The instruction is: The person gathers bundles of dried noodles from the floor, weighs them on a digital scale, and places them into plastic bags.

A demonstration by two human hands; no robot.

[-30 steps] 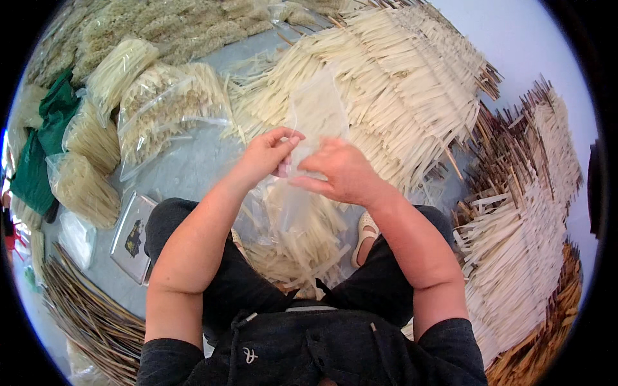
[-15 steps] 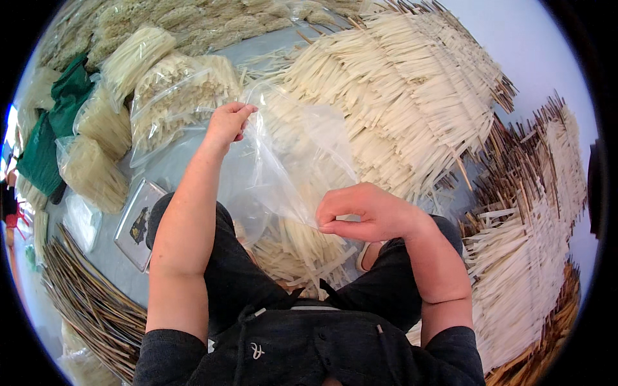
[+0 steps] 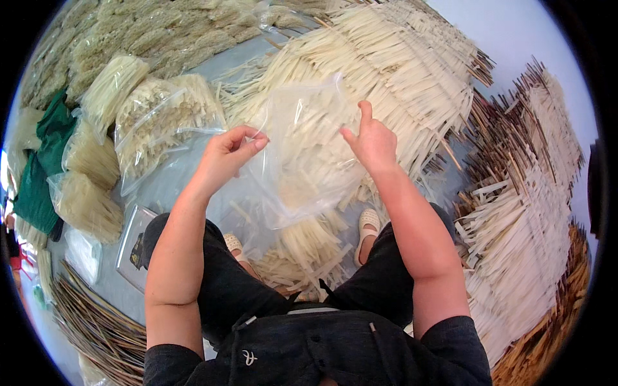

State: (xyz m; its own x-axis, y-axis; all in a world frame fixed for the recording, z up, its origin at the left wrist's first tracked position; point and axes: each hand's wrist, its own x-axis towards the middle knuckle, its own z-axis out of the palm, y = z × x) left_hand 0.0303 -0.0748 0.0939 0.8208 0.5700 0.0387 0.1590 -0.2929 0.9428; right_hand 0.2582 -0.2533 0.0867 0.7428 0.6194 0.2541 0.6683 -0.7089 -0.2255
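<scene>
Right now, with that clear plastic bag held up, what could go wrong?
The plastic bag might slip or sag: the left hand seems to pinch one edge, while the right hand is open near the other side.

The pale strips lie between the person's shoes, so a small shift of the feet could perhaps bend or crush some.

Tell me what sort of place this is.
Likely a small packing workshop or storeroom, perhaps for dried noodles: pale flat strips heaped in overlapping rows, filled transparent bags on the floor, and a clear plastic bag in the left hand.
</scene>
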